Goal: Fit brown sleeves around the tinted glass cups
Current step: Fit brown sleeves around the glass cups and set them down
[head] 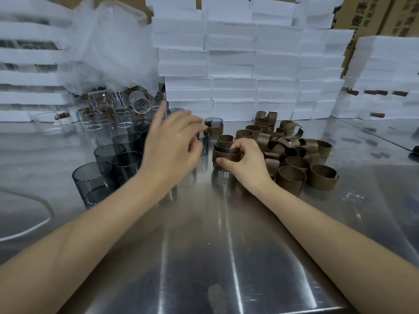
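Observation:
A tinted glass cup with a brown sleeve (225,157) around it stands on the steel table, and my right hand (246,160) grips it from the right, thumb and fingers on the sleeve. My left hand (174,143) hovers just left of it with fingers spread, holding nothing that I can see. Bare tinted cups (108,168) stand in a group at the left. A heap of loose brown sleeves (292,152) lies at the right. One sleeved cup (213,128) stands behind the hands.
Clear glass cups (118,114) are piled at the back left under a plastic bag (108,46). Stacked white foam blocks (249,64) wall off the rear. A white cord (40,220) curves over the steel table (226,245) at the left.

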Motion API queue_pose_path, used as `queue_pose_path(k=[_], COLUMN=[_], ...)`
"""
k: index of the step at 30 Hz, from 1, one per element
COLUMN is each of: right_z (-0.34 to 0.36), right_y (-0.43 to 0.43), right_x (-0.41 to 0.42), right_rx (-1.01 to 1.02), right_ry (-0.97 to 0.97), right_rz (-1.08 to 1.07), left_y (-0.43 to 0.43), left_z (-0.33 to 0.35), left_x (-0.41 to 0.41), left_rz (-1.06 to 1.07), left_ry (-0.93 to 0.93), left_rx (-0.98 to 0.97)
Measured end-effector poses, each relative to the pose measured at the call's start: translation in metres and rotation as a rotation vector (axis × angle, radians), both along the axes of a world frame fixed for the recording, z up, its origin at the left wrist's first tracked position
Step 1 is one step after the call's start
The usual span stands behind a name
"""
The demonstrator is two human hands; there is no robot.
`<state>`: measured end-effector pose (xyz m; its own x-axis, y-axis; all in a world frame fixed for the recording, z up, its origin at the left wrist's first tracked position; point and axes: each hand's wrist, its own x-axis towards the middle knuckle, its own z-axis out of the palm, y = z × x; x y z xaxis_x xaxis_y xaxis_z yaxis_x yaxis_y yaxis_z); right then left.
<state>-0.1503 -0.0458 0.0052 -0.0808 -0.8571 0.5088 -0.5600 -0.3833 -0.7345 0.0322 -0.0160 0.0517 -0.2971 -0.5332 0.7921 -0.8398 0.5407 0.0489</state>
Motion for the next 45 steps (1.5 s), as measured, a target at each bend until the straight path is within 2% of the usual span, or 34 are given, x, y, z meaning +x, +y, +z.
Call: queue_pose_path(k=[5,8,11,15,19,25,30,33,36,38,41,45], right_z=[-0.002,-0.004,-0.006,-0.009,-0.008,-0.006,-0.004,-0.005,-0.004,-0.003,0.0,-0.001], right_y=[-0.005,-0.01,-0.017,-0.021,-0.017,-0.014,-0.01,-0.01,-0.008,-0.004,0.0,-0.003], right_x=[-0.003,-0.002,0.001,0.005,0.007,0.011,0.011,0.011,0.013,0.013,0.013,0.013], right_rx=[-0.014,-0.018,-0.032,-0.074,-0.09,-0.033,-0.169,-0.158,-0.194,-0.244,-0.299,-0.319], right_ry=[0.094,0.169,0.299,0.451,0.494,0.552,0.56,0.577,0.492,0.439,0.473,0.504], right_rz=[-0.003,-0.011,-0.037,-0.067,-0.082,-0.05,-0.127,-0.116,-0.032,0.1,0.266,0.259], left_y=[0.003,0.004,0.004,0.002,-0.005,-0.011,-0.018,-0.022,-0.026,-0.03,-0.037,-0.045], left_z=[0.03,0.031,0.019,0.004,-0.009,-0.02,-0.019,-0.02,-0.022,-0.023,-0.023,-0.024], left_x=[0.054,0.095,0.126,0.133,0.131,0.109,0.092,0.083,0.076,0.072,0.067,0.059], left_rz=[0.44,0.667,0.634,0.486,0.43,0.499,0.513,0.5,0.503,0.511,0.533,0.523], left_ry=[0.1,0.158,0.302,0.531,0.645,0.568,0.58,0.58,0.568,0.553,0.541,0.558], left_rx=[0.258,0.622,0.921,1.046,0.956,0.734,0.647,0.601,0.586,0.595,0.639,0.64])
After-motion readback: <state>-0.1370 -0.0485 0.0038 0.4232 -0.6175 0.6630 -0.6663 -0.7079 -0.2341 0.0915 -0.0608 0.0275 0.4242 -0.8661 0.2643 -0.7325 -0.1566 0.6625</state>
